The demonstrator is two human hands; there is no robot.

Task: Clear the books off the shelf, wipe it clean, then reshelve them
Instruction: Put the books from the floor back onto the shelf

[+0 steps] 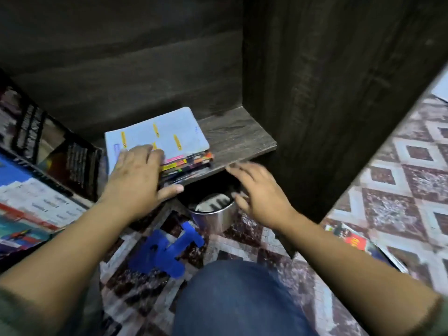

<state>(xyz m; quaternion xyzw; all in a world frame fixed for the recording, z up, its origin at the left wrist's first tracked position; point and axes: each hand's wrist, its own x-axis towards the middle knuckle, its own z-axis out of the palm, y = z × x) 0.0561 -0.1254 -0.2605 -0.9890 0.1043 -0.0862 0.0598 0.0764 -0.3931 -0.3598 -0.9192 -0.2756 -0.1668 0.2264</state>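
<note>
A low stack of books [180, 151] lies flat on the left part of a dark wooden shelf [237, 137], its pale top cover marked with yellow labels and its bright spines facing the front edge. The left hand [135, 175] rests on the near left corner of that stack, fingers laid fairly straight across the top cover and the thumb stretched out along the front, just below the lowest book; it presses rather than curls around anything. The right hand [257, 190] hangs in the air just in front of the shelf's front edge, fingers spread and loose, holding nothing (it is blurred, so finer detail is lost). Right below it, partly tucked under the shelf, a round steel container [215, 219] stands on the patterned floor [400, 190] with a pale cloth [211, 202] bunched inside. Near it on the floor lies a blue plastic object [164, 253] whose kind I cannot tell. More books [36, 202] are piled at the far left, beside the shelf, and another book [354, 238] lies on the floor to the right. A knee in blue denim [237, 299] fills the bottom middle.
</note>
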